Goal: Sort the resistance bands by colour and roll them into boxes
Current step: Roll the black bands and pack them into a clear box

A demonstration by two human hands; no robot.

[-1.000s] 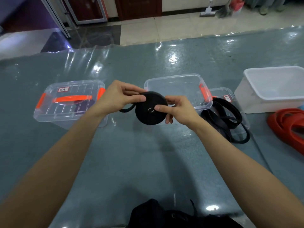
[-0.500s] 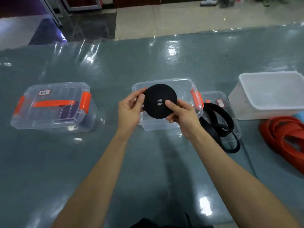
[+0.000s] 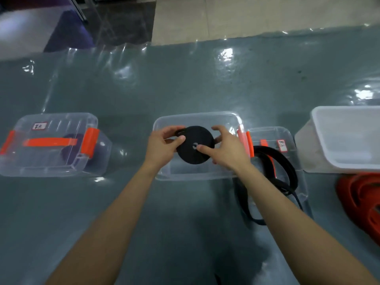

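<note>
Both hands close round the rolled black band [image 3: 195, 145], a tight flat disc held over the open clear box [image 3: 162, 171] in the middle. The left hand [image 3: 164, 146] pinches its left rim, thumb on the face and fingers curled behind; the right hand [image 3: 227, 150] cups the right rim with its thumb [image 3: 202, 148] pressed by the small centre hole. To do this step well, I judge the coil should go down flat with pressure kept on face and rim until it touches the floor of the box, since a wound band would likely spring loose if released early.

Just right of that box, loose black bands [image 3: 275, 161] sprawl over its detached lid [image 3: 275, 136], and red bands [image 3: 362, 198] lie heaped at the right edge. To the left sits a closed box [image 3: 51, 145] with orange clips, something purple dimly inside. Further right stands a white tub [image 3: 349, 140].

The table [image 3: 185, 83] is grey-green under a glossy, wrinkled clear sheet that throws glare. Beyond its far edge are pale floor tiles [image 3: 246, 15] and a darker patch to the left
</note>
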